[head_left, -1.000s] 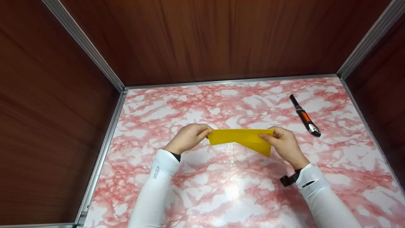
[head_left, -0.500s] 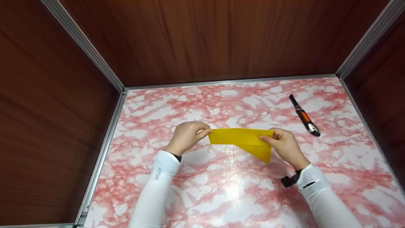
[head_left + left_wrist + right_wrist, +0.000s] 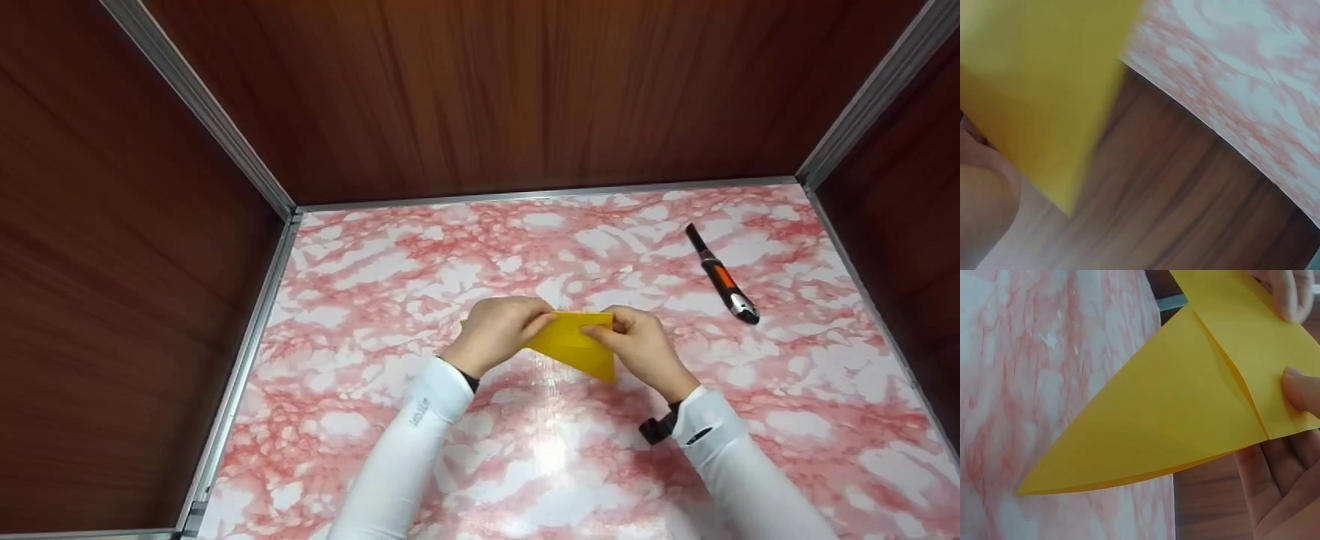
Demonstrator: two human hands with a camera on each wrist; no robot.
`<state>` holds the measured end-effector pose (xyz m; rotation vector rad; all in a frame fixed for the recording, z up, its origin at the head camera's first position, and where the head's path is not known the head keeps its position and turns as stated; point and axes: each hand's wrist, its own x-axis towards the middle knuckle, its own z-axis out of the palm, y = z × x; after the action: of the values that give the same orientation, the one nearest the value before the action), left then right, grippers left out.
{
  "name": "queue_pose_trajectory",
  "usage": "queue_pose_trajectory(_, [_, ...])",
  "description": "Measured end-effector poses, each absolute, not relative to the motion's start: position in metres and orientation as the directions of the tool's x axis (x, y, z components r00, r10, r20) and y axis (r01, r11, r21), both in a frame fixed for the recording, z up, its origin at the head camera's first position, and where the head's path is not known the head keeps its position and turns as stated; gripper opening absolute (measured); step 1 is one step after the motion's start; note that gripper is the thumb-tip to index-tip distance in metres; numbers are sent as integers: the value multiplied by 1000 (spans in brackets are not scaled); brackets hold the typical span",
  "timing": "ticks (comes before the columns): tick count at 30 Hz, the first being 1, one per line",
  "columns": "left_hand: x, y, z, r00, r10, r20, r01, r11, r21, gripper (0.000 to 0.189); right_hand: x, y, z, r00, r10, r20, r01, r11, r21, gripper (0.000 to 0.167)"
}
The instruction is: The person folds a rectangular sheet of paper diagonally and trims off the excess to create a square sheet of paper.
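Note:
A folded sheet of yellow paper [image 3: 574, 346] is held up over the table between both hands. My left hand [image 3: 501, 330] pinches its top edge near the middle, and a small yellow corner sticks out to the left behind that hand. At the paper's right end my right hand [image 3: 643, 346] pinches it, thumb in front and fingers behind. The right wrist view shows a triangular flap of the paper [image 3: 1140, 422] hanging below a folded band. In the left wrist view the paper [image 3: 1044, 95] is blurred and covers the upper left.
A black lighter-like tool with an orange patch [image 3: 722, 276] lies at the right of the red-and-white marbled table [image 3: 420, 247]. Brown wood panels [image 3: 525, 97] with metal edging enclose the back and sides.
My left hand has slid right along the paper's top edge, from its left end to near the middle. My right hand has shifted slightly left with its end of the paper.

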<state>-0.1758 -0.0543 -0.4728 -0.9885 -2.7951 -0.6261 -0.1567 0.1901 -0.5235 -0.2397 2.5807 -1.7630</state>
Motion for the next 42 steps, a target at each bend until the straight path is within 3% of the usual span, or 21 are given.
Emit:
queue_pose_trajectory(6, [-173,-27,-471,-756,566,329,654,670,351,25,-158,177,-523,-987,-133,92,-132,332,-934,30])
queue_pose_trajectory(11, [-171,-14,-471,-747,547,377,664,644,381,22,-158,172,-522,-983,-143,116,-164,392,-905,29])
queue_pose_trajectory(20, [-169,-6,-469,-797,514,318,604,681,415,17,-158,168,-523,-981,-151,125,-175,394,-902,13])
queue_pose_trajectory(31, [-172,-13,-471,-798,507,325,602,672,430,21,-155,168,-520,-982,-142,124,-166,342,-925,15])
queue_pose_trajectory(42, [-173,-24,-474,-783,522,338,621,672,403,22,-141,163,-486,-982,-167,93,-138,284,-949,15])
